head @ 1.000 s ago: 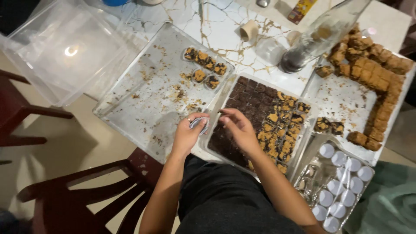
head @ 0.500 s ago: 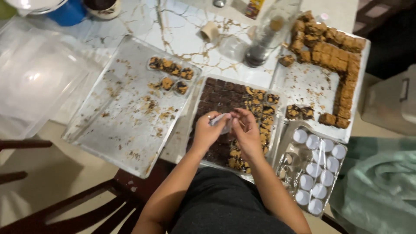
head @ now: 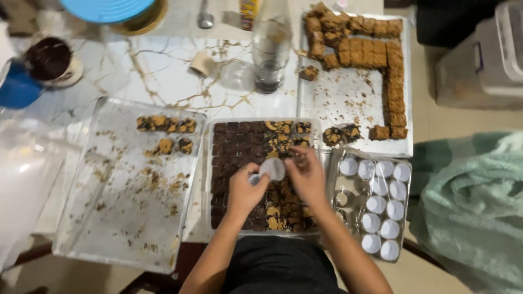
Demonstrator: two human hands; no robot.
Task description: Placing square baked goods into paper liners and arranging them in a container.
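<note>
Both hands hover over a clear tray [head: 209, 179] packed with dark brown squares and crumb-topped squares. My left hand [head: 243, 191] and my right hand [head: 305, 173] together pinch a small white paper cup liner [head: 272, 169] just above the squares. The fingertips of both hands meet at the liner's rim. To the right lies a clear tray [head: 332, 163] with several white paper liners [head: 381, 212] standing in rows.
A crumb-strewn tray [head: 120, 218] at left holds a few topped squares [head: 164, 125]. At back right a tray [head: 348, 92] carries brown bars along its edges. A glass bottle [head: 271, 49], a tape roll [head: 202, 64], a blue cup [head: 16, 87] and a teal cloth [head: 474, 212] lie around.
The view shifted, sliding the table left and down in frame. My hands moved from the tray's near left edge to its middle and lifted a white liner between them.
</note>
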